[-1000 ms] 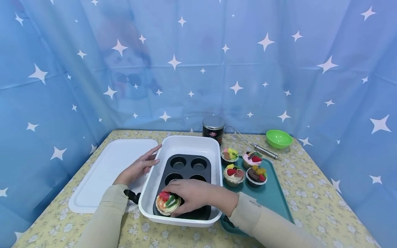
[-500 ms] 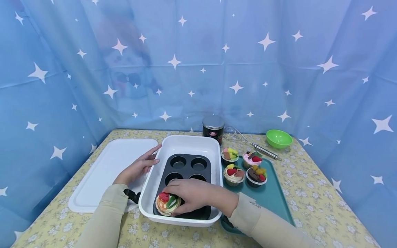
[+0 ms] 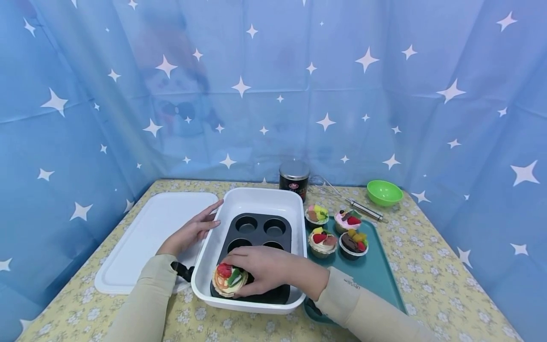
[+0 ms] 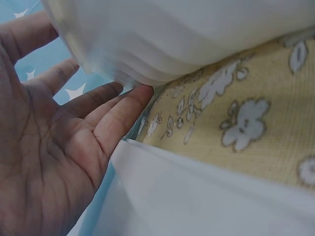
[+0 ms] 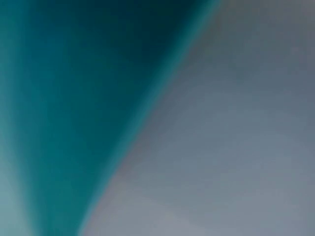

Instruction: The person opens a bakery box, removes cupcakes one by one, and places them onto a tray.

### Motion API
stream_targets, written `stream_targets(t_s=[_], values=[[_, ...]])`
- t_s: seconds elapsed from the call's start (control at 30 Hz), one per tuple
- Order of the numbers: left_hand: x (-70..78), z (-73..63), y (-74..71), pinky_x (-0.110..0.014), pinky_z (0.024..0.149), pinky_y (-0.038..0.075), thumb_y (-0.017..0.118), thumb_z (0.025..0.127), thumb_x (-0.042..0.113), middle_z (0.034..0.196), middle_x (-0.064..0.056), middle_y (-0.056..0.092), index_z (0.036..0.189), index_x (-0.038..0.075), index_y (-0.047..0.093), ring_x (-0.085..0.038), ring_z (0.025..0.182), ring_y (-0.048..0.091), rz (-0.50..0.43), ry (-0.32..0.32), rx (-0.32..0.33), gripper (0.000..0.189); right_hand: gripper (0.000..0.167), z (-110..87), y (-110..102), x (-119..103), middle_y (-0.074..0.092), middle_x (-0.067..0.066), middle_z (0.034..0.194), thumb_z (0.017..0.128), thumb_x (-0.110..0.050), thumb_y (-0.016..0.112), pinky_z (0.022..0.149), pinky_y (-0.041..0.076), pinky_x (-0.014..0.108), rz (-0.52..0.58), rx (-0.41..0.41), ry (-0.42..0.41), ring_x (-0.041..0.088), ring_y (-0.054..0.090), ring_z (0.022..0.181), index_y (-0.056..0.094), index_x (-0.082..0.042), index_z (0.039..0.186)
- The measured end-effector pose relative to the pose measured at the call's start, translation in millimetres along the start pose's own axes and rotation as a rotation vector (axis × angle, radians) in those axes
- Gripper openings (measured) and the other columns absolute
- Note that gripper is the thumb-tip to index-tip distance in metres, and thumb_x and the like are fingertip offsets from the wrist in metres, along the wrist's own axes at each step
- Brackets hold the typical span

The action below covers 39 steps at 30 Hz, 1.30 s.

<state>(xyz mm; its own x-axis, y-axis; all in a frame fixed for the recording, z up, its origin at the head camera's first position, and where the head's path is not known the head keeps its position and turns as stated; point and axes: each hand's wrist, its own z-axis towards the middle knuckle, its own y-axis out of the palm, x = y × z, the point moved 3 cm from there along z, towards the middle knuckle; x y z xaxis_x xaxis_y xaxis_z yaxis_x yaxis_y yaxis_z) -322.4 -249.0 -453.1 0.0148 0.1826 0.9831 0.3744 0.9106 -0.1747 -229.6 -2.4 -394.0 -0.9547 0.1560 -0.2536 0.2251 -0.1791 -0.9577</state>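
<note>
My right hand (image 3: 262, 270) grips a toy cupcake (image 3: 229, 279) topped with red, orange and green pieces, at the near left cup of a dark muffin tin (image 3: 260, 233). That tin lies inside a deep white tub (image 3: 263, 202). Whether the cupcake is fully seated is hidden by the hand. On the tub's left side rests my left hand (image 3: 194, 232), fingers mostly straight against the wall. The left wrist view has the left hand (image 4: 54, 142) with its fingertips at the tub's outer side (image 4: 162, 39). Only blurred teal and grey surfaces fill the right wrist view.
Left of the tub lies a flat white lid (image 3: 149, 237). At the right, several cupcakes, such as a chocolate one (image 3: 353, 243), are on a teal tray (image 3: 378, 270). Behind stand a black tin can (image 3: 293, 180), a whisk (image 3: 363, 208) and a green bowl (image 3: 384, 193).
The cupcake in my right hand has shifted and tilted very slightly to the left. The left hand and the tub stay where they were.
</note>
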Motion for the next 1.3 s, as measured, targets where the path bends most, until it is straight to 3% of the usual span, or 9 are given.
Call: stream_targets(t_s=[0.7,1.3], values=[[4.1,-1.6,2.2,-0.026,0.057,0.042,0.06,0.102,0.031,0.159,-0.019,0.031,0.161,0.037,0.023,-0.015,0.053,0.041,-0.011,0.002,-0.005,0.07,0.069,-6.9,-15.1,0.9,0.054,-0.008,0.139,0.091,-0.06,0.065,0.103,0.041,0.021,0.033,-0.004,0.1,-0.001,0.051,0.121,0.051,-0.02,0.145],[2.8,-0.8,1.3,-0.026,0.058,0.043,0.059,0.103,0.029,0.157,-0.02,0.032,0.162,0.035,0.021,-0.014,0.054,0.042,-0.013,-0.009,0.002,0.07,0.069,-33.1,-30.9,11.2,0.055,-0.005,0.138,0.09,-0.057,0.069,0.102,0.045,0.026,0.073,0.058,0.138,0.003,0.055,0.12,0.052,-0.018,0.143]])
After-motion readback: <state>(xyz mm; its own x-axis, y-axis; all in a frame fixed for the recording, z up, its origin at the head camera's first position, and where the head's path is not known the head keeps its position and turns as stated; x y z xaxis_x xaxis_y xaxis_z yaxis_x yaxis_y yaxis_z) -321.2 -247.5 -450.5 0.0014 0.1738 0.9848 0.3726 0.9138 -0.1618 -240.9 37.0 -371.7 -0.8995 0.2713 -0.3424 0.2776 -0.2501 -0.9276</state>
